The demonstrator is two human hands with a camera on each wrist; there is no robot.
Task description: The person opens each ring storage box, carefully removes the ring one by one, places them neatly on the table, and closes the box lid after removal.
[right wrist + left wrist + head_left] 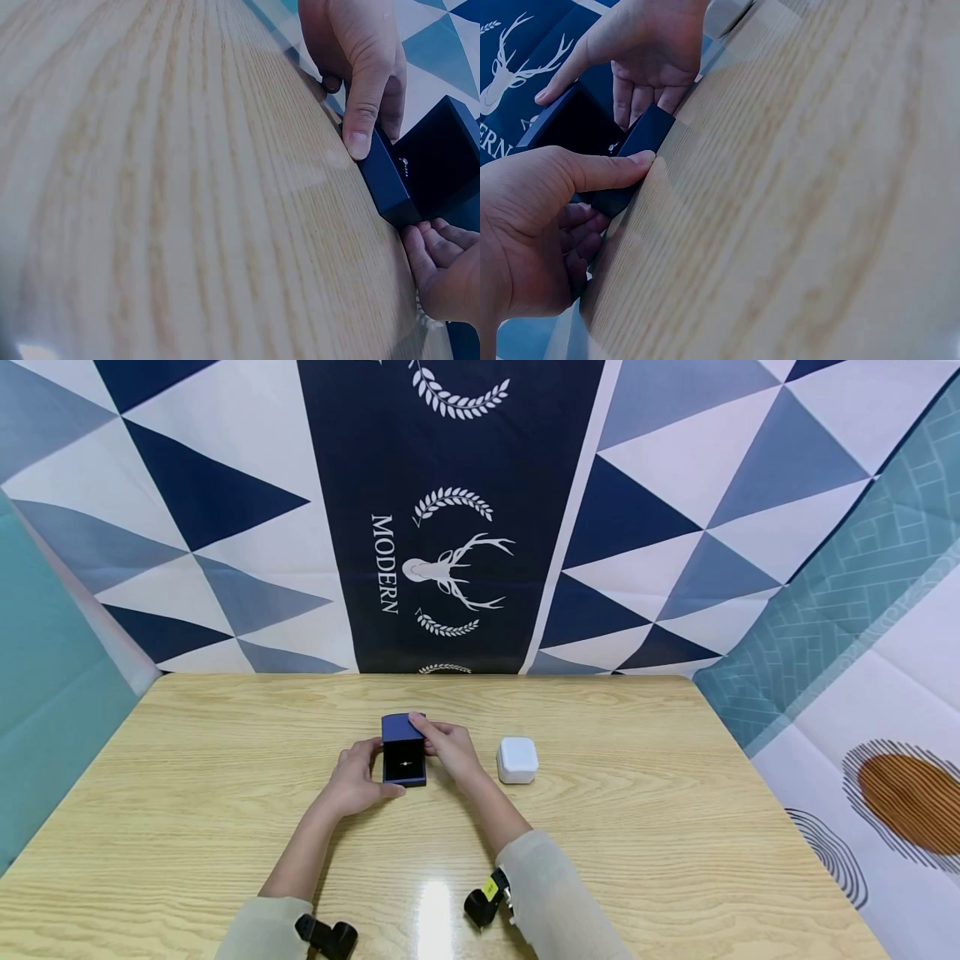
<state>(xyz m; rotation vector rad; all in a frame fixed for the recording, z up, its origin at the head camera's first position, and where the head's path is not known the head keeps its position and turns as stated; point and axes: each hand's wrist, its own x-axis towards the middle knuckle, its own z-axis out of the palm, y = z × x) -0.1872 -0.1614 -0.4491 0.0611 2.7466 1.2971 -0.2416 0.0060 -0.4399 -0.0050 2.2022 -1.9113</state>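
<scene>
Your left hand (357, 780) pinches the box (402, 750), between both hands; your right hand (454, 750) holds the lid (397, 727). If you push the lid unevenly, the box may tilt and its ring (406, 763) come loose.

The place looks like a screened indoor corner, because patterned cloth (450, 460) stands behind the wood-grain worktop (225, 777), though home or studio I cannot tell.

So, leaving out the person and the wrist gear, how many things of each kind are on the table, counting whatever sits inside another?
Open blue ring box: 1
Ring, inside it: 1
White rounded cube: 1
Total: 3
</scene>
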